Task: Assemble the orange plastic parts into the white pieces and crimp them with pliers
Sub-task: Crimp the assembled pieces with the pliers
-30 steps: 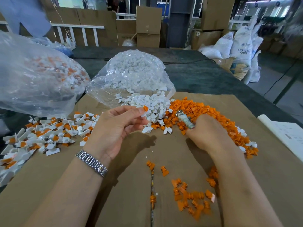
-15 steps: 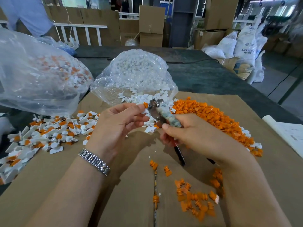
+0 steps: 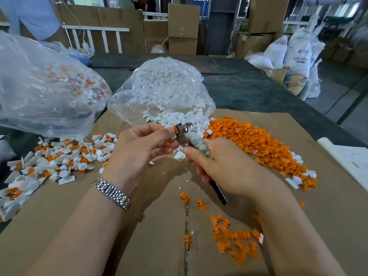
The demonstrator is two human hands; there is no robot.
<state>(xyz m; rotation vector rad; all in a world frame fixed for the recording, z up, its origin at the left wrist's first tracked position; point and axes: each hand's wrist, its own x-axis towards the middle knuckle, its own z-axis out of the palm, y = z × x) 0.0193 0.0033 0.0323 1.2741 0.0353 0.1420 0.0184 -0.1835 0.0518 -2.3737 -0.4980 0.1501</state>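
Cardboard boxes and white sacks (image 3: 298,50) are lining the warehouse behind a dark tabletop (image 3: 249,90), where a brown cardboard sheet (image 3: 149,246) is serving as the work surface. The left hand (image 3: 137,150) is pinching a small orange-and-white piece (image 3: 174,127) between thumb and fingertips, with a metal watch band (image 3: 111,194) sitting on its wrist. The right hand (image 3: 223,166) is gripping the pliers (image 3: 191,140), fingers curled round the handles, and the metal nose is touching the held piece. A clear bag of white pieces (image 3: 165,90) is lying open just beyond the hands, spilling onto the sheet. The orange parts (image 3: 258,144) are heaped to the right, with a smaller scatter (image 3: 235,240) near the right forearm. Assembled pieces (image 3: 55,162) are lying to the left, beside a second clear bag (image 3: 45,84).
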